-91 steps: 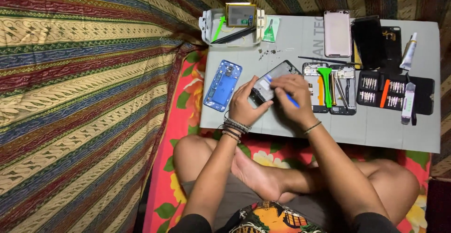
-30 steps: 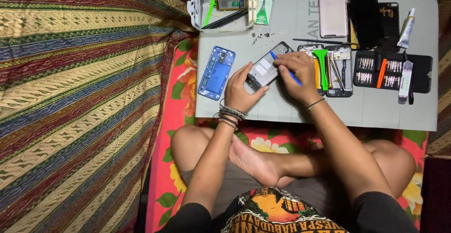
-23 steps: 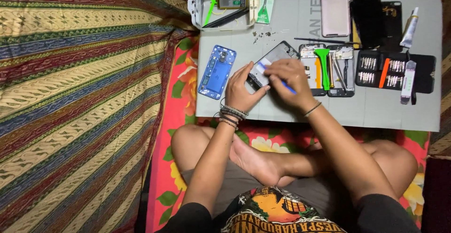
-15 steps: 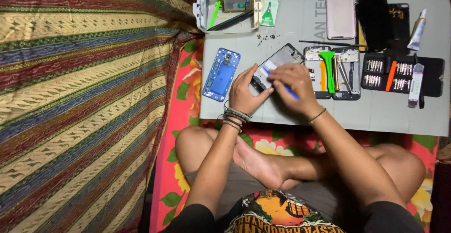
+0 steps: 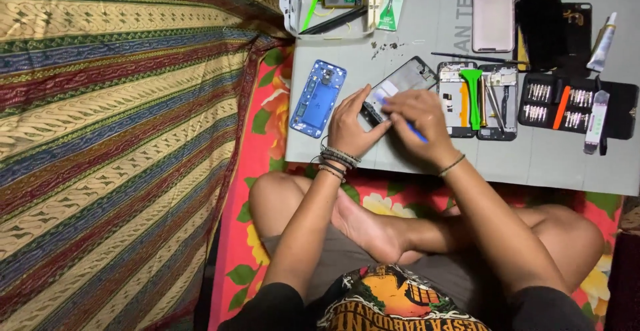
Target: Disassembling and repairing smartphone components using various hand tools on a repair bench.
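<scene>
An opened dark phone (image 5: 408, 78) lies tilted on the grey work mat (image 5: 547, 161). My left hand (image 5: 349, 126) grips the phone's lower end and steadies it. My right hand (image 5: 421, 118) holds a thin blue tool (image 5: 417, 133) and presses its tip onto the phone's lower part; the tip itself is hidden under my fingers. A blue phone back cover (image 5: 318, 98) lies just left of my left hand.
Right of my hands lie two opened phone frames with a green pry tool (image 5: 473, 91), a black screwdriver bit case (image 5: 577, 104), a pink phone (image 5: 492, 15), a dark phone (image 5: 537, 21) and a glue tube (image 5: 601, 34). A white tray (image 5: 293, 8) holds tools at the back. Striped cloth covers the left.
My right hand has shifted slightly left and down along the phone with the blue tool. The left hand keeps its grip. The camera view has drifted a little.
</scene>
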